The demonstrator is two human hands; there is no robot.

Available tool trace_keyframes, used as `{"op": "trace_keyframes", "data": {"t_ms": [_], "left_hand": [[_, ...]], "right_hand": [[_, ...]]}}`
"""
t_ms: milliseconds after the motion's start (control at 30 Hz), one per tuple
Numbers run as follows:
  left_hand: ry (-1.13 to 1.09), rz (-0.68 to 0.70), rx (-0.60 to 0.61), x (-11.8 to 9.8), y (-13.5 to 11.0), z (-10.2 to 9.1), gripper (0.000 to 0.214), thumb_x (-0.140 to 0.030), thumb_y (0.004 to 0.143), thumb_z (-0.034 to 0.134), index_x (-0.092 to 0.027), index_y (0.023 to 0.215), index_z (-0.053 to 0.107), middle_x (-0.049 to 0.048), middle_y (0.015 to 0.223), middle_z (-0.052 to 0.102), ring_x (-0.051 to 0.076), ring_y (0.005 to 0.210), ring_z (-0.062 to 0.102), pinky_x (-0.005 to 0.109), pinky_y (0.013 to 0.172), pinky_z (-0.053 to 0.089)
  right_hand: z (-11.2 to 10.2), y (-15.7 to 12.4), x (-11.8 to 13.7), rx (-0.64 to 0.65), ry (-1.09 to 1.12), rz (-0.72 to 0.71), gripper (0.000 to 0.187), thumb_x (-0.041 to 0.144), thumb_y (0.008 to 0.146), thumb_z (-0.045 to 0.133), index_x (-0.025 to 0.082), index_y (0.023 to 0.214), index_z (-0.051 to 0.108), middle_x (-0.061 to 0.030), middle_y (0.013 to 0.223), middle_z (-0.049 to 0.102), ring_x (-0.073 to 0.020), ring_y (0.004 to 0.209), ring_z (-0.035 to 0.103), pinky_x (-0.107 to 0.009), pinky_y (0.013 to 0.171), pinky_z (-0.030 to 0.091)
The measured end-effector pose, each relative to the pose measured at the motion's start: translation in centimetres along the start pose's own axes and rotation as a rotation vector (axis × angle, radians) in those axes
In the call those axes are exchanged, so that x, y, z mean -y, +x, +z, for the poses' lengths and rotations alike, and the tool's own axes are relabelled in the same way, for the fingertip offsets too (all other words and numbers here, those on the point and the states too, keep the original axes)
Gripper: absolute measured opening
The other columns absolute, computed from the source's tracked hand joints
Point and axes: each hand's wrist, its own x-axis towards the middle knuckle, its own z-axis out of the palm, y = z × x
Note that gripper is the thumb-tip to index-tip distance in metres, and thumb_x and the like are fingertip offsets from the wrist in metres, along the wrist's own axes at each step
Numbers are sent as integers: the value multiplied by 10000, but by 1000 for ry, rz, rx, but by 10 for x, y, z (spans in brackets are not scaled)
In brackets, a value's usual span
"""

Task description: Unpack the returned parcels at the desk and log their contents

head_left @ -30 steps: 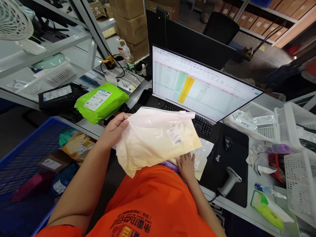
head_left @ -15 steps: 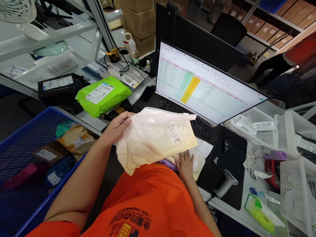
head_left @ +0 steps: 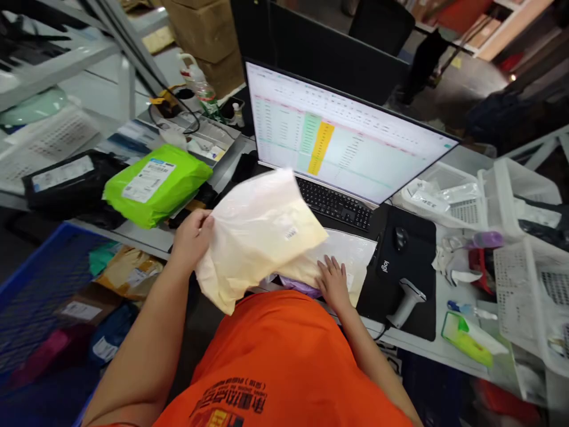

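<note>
My left hand (head_left: 192,236) grips the left edge of a cream-coloured garment in a clear plastic bag (head_left: 258,237) and holds it up above the desk edge, blurred by motion. A small white barcode label (head_left: 291,233) shows on it. My right hand (head_left: 334,281) lies flat with fingers spread on another clear bagged item (head_left: 351,255) on the desk, with something purple (head_left: 299,286) beneath. Behind the bags are a black keyboard (head_left: 335,204) and a lit monitor (head_left: 342,139) with a spreadsheet.
A green parcel (head_left: 155,184) and a black parcel (head_left: 62,181) lie on the left shelf. Below left, a blue crate (head_left: 31,279) holds several parcels. On the right are a black mouse mat (head_left: 402,261), a barcode scanner (head_left: 404,302) and white baskets (head_left: 524,201).
The camera has swung left and down. My left hand has tilted the bag so its label side turns away and blurs. My right hand stays flat on the desk.
</note>
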Motion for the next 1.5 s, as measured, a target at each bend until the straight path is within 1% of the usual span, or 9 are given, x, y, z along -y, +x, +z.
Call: {"op": "trace_keyframes", "data": {"t_ms": [233, 367, 567, 700, 867, 967, 1100, 1267, 1500], "left_hand": [[481, -17, 37, 28, -15, 38, 355, -290, 877, 467, -96, 1159, 556, 268, 1285, 538, 431, 1265, 484, 608, 1018, 417], [349, 143, -59, 8, -23, 61, 482, -343, 889, 530, -103, 1303, 469, 271, 1455, 392, 436, 1399, 354, 629, 1114, 337], [181, 353, 227, -38, -25, 100, 289, -253, 900, 520, -137, 1162, 554, 203, 1293, 527, 343, 1270, 515, 520, 1068, 445], [29, 225, 371, -45, -40, 121, 243, -269, 905, 528, -150, 1110, 581, 135, 1113, 607, 262, 1015, 649, 452, 941, 534], [-211, 121, 347, -54, -54, 146, 578, -360, 799, 707, -176, 1309, 506, 159, 1306, 557, 273, 1121, 615, 447, 979, 509], [-332, 136, 427, -69, -52, 146, 266, -382, 910, 571, -165, 1052, 631, 86, 1010, 657, 217, 913, 643, 360, 827, 529], [-354, 232, 461, -90, -56, 129, 345, -407, 957, 511, -181, 706, 581, 3, 681, 570, 159, 674, 560, 286, 650, 457], [-308, 469, 491, -109, -76, 105, 343, -368, 1002, 464, -182, 769, 633, 29, 724, 650, 157, 692, 609, 271, 654, 469], [-214, 766, 412, -110, -93, 81, 241, -198, 982, 457, -184, 950, 695, 61, 818, 760, 165, 698, 701, 267, 621, 513]], "right_hand": [[-55, 37, -61, -176, 190, 148, 397, 314, 960, 464, 164, 1295, 616, -142, 1251, 673, -277, 1172, 591, -457, 1047, 459], [-68, 89, -77, -9, 72, 174, 475, 296, 943, 495, 131, 1385, 549, -155, 1390, 594, -279, 1297, 507, -450, 1119, 363], [-58, 148, -58, 108, 60, 196, 425, 367, 928, 581, 160, 1293, 645, -146, 1166, 721, -272, 1088, 638, -422, 1004, 418], [-70, 133, -44, 74, 67, 165, 282, 255, 955, 512, 176, 1076, 754, -111, 1054, 737, -238, 1000, 655, -363, 903, 454], [-88, 78, -37, -26, 236, -62, 245, 266, 956, 533, 212, 970, 771, -62, 971, 740, -203, 923, 659, -355, 850, 477], [-103, 48, -33, -33, 293, -97, 228, 277, 958, 536, 224, 959, 758, -52, 936, 745, -202, 872, 668, -371, 821, 502], [-129, 29, -13, -58, 331, -19, 207, 324, 956, 552, 218, 989, 727, -68, 965, 748, -219, 899, 685, -394, 836, 541], [-148, 40, 51, -69, 397, -139, 384, 401, 944, 603, 236, 1291, 614, -103, 1169, 713, -247, 1075, 652, -420, 937, 516], [-148, 51, 102, -38, 376, -258, 187, 284, 1002, 511, 203, 942, 669, -41, 841, 709, -177, 793, 629, -312, 731, 471]]}}
